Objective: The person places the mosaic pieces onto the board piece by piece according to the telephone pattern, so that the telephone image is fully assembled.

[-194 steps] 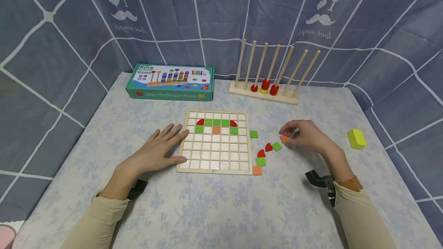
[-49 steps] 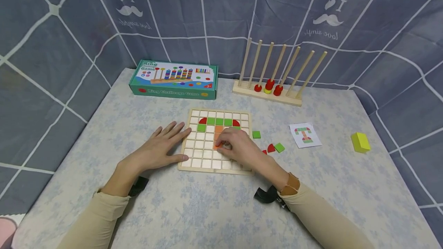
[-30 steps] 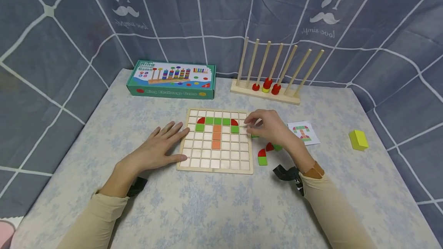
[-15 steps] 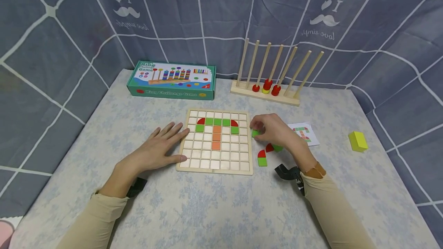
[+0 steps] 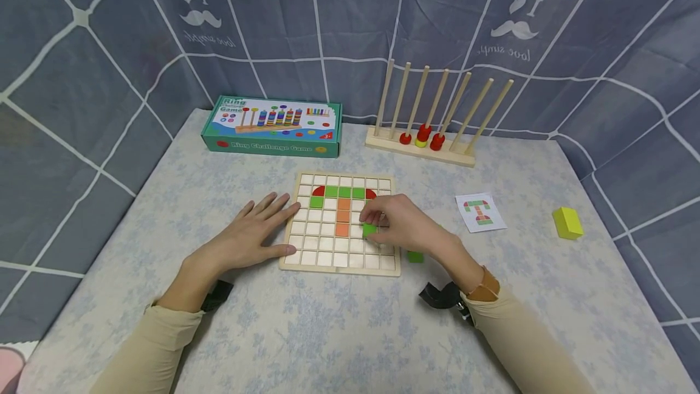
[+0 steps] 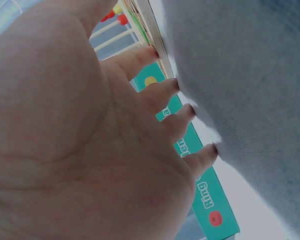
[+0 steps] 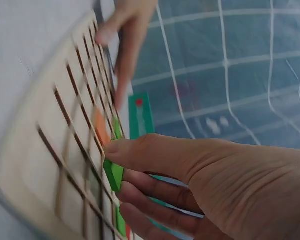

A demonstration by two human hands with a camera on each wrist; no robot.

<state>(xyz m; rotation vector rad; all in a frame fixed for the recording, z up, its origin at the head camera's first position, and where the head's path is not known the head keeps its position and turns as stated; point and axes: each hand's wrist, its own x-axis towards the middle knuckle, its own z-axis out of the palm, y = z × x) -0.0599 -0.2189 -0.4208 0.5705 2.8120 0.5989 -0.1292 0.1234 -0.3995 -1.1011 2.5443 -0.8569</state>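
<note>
A wooden grid board (image 5: 312, 272) lies on the table with red, green and orange tiles in its upper and middle cells. Three orange tiles (image 5: 343, 216) stand in a column below a green row (image 5: 344, 191). My right hand (image 5: 407, 224) pinches a green tile (image 5: 369, 230) over the right part of the board; the right wrist view shows this tile (image 7: 113, 175) between thumb and fingers. My left hand (image 5: 243, 239) lies spread at the board's left edge, thumb and index fingertip touching it. Another green tile (image 5: 415, 256) is partly visible below my right wrist.
A pattern card (image 5: 481, 213) and a yellow block (image 5: 567, 223) lie to the right. Behind the board are a green game box (image 5: 271, 126) and a wooden peg rack (image 5: 377, 138) with red and yellow rings on some pegs.
My right hand has picked up the green tile beside the board and moved left over the grid with it. Earlier, the third orange tile came onto the board and the card came into view. The left hand stays put.
</note>
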